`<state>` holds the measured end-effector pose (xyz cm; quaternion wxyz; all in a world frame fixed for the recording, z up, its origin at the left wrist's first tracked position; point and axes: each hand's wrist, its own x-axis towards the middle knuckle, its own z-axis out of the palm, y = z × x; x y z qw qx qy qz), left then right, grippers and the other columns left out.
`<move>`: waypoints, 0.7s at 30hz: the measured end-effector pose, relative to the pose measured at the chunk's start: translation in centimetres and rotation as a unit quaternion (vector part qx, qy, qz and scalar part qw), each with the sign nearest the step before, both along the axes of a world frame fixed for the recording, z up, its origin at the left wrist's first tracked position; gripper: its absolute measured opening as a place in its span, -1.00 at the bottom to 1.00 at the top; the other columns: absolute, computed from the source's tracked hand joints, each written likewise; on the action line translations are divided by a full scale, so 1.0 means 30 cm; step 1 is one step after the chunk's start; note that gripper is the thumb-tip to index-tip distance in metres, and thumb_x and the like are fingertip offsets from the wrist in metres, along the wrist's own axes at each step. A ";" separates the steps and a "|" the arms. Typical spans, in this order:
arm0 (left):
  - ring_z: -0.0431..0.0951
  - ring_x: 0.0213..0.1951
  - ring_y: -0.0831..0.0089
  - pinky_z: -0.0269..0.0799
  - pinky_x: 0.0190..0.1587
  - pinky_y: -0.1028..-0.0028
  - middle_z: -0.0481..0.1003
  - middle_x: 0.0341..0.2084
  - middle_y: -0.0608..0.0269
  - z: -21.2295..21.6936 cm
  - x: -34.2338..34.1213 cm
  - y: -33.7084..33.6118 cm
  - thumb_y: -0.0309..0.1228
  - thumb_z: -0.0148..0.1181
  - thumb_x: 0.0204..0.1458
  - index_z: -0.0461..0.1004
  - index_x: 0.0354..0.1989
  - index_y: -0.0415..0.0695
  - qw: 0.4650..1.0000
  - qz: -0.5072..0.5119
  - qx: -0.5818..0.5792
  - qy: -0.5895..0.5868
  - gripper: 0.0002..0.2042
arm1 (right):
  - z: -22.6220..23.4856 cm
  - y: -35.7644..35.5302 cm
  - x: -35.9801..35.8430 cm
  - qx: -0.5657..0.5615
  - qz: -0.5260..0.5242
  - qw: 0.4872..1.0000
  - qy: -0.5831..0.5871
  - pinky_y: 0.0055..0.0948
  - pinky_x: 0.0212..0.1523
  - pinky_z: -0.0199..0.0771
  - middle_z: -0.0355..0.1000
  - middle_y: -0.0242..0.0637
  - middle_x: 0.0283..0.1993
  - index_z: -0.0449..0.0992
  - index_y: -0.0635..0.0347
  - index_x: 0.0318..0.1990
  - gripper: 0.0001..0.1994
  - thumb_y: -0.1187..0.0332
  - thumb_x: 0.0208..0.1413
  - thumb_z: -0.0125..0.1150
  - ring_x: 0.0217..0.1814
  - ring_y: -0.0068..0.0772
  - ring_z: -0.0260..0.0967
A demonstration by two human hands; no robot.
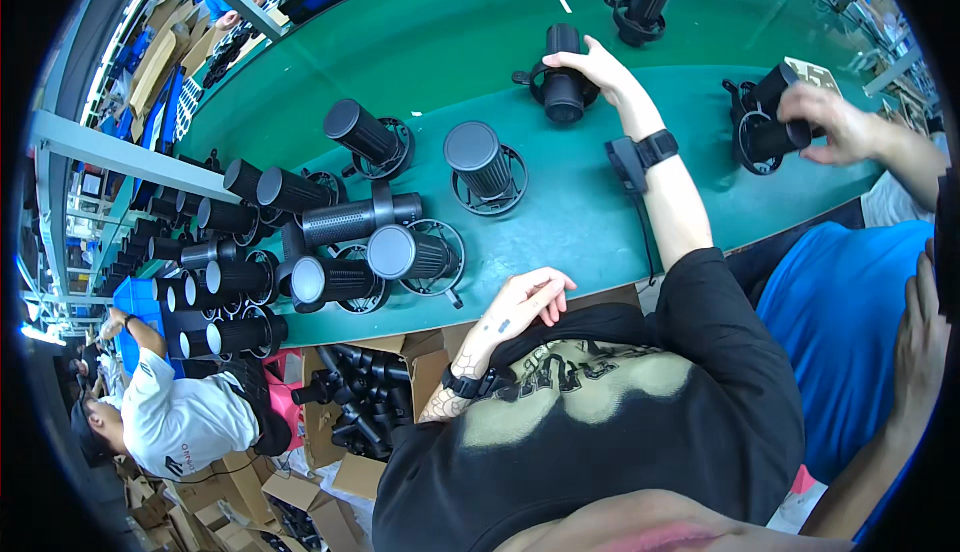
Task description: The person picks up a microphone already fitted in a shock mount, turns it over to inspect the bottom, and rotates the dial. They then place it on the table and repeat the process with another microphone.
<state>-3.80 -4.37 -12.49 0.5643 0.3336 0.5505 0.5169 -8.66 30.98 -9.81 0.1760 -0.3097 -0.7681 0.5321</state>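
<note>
My right hand (597, 70) reaches to the far side of the green bench, its thumb across a black cylindrical microphone (564, 100) in a ring-shaped shock mount; some fingers are hidden behind it. My left hand (527, 304) hangs near the bench's front edge by my chest, fingers loosely bent, with nothing visible in it. Left of centre stands a black microphone in a round mount (477, 159), with another microphone (362, 132) behind it. Nearer the front edge, one microphone (345, 220) lies on its side between upright ones, including a grey-topped microphone (405, 252).
More microphones (240, 277) crowd the bench's left end. Another microphone (648, 2) stands at the far right. A co-worker's hand (835, 122) is at microphones (770, 132) on the right. Below the bench, a cardboard box (428, 377) holds black parts. A person in white (190, 422) works at left.
</note>
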 end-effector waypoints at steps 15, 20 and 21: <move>0.61 -0.38 0.19 0.58 -0.55 0.46 0.39 -0.10 -0.30 0.242 0.029 0.116 -0.01 -0.20 0.22 0.06 0.16 -0.37 0.948 -0.045 0.139 -0.284 -0.39 | 0.201 -0.488 0.471 -0.415 0.143 0.818 0.371 -0.23 0.15 0.37 0.24 0.03 0.21 -0.09 0.25 0.37 -0.28 0.05 0.20 0.01 0.20 -0.12 0.30; 0.61 -0.50 0.13 0.54 -0.69 0.47 0.22 -0.01 -0.64 0.260 0.047 0.115 0.19 -0.22 0.13 -0.09 0.24 -0.45 0.892 -0.111 0.139 -0.416 -0.15 | 0.165 -0.508 0.441 -0.529 0.205 0.716 0.407 -0.31 0.02 0.48 0.26 0.02 0.20 0.06 0.22 0.32 -0.35 0.00 0.22 -0.03 0.14 -0.22 0.36; 0.60 -0.51 0.12 0.53 -0.71 0.47 0.16 0.03 -0.70 0.265 0.047 0.113 0.20 -0.23 0.13 -0.12 0.25 -0.45 0.873 -0.122 0.147 -0.449 -0.14 | 0.159 -0.523 0.448 -0.499 0.166 0.766 0.371 -0.25 0.09 0.43 0.21 0.02 0.23 0.03 0.19 0.34 -0.35 -0.03 0.24 -0.08 0.19 -0.22 0.31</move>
